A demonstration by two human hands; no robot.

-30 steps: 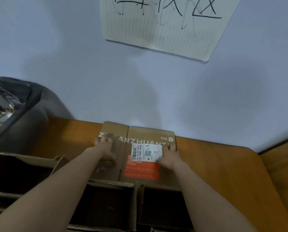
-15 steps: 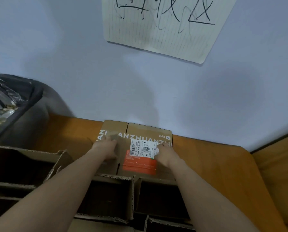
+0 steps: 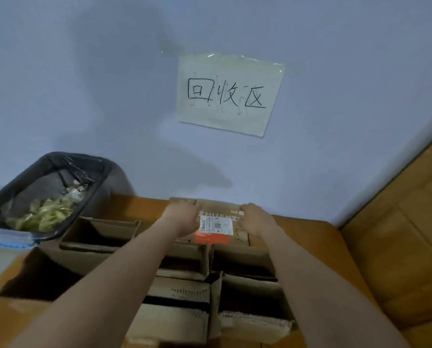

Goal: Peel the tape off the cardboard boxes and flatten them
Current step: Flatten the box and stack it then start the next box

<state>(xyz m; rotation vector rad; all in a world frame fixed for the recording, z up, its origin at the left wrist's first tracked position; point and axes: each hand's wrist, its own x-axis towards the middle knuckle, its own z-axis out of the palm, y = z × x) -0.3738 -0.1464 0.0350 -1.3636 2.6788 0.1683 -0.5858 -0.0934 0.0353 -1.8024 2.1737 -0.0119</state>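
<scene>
Both hands lay flat, fingers straight, gripping nothing: left hand [image 3: 183,217] & right hand [image 3: 254,219] pressed the flattened cardboard box [image 3: 220,214] under them, its white shipping label [image 3: 216,224] btwn the two palms.

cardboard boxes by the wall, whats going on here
A person is pressing a flattened cardboard box down on the wooden surface against the wall, left hand and right hand spread flat on either side of its white shipping label. Several open boxes stand nearer the camera, not yet flattened. A lined bin holding scraps sits to the left, under a handwritten paper sign.
</scene>
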